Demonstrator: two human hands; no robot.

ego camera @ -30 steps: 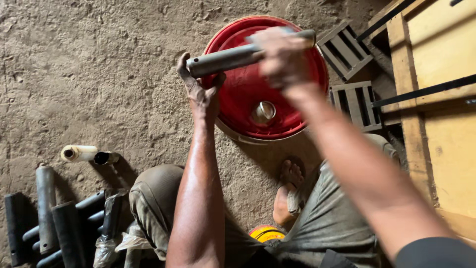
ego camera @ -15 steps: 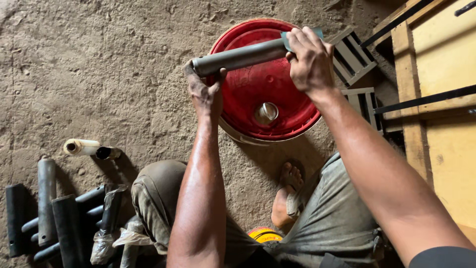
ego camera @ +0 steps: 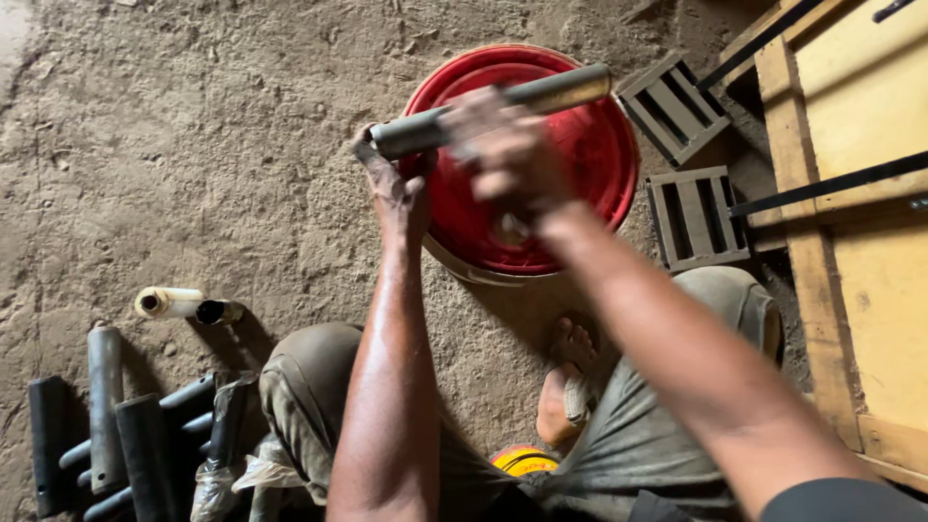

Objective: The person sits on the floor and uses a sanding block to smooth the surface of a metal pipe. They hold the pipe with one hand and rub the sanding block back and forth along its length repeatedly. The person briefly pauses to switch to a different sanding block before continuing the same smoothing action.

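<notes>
While the left hand [ego camera: 396, 188] grips the pipe [ego camera: 488, 111] end, the right hand [ego camera: 507, 155] has slid to mid-pipe, clasping it.

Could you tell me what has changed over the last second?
The right hand slid from the pipe's far end towards its middle, nearer the left hand. The left hand kept its grip on the near end, and the pipe stayed over the red bucket.

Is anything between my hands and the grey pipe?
Nothing visible. The left hand grips the grey pipe at its near end, and the blurred right hand is on its middle, above the red bucket.
</notes>
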